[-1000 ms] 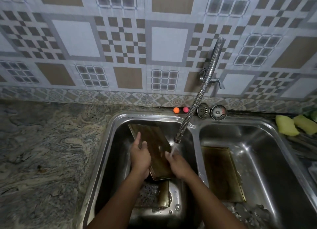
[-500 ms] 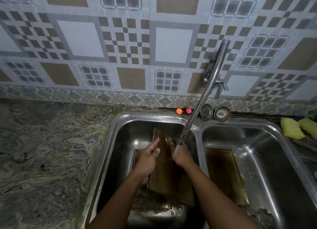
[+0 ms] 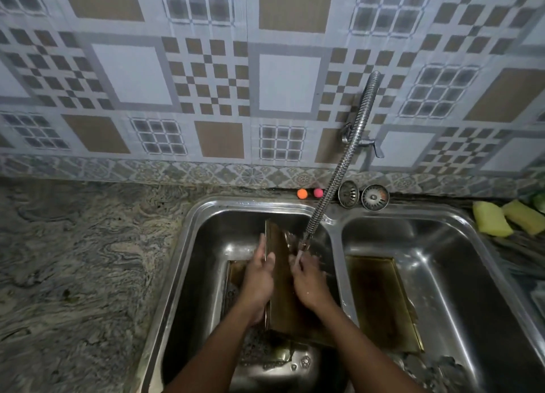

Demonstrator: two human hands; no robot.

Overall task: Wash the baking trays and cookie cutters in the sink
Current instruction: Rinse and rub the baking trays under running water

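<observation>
Baking tray (image 3: 283,301) stands tilted in the left sink basin (image 3: 206,245), left hand (image 3: 261,279) gripping its left edge, right hand (image 3: 308,282) pressing flat on its face.

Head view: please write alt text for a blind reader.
The left hand grips a brown baking tray on edge under the running tap in the left basin; the right hand touches its face. A second tray lies in the right basin.

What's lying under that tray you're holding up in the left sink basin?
A second brown tray lies flat on the basin floor, with small metal pieces, probably cookie cutters, nearer the front. The held tray covers most of it.
</observation>
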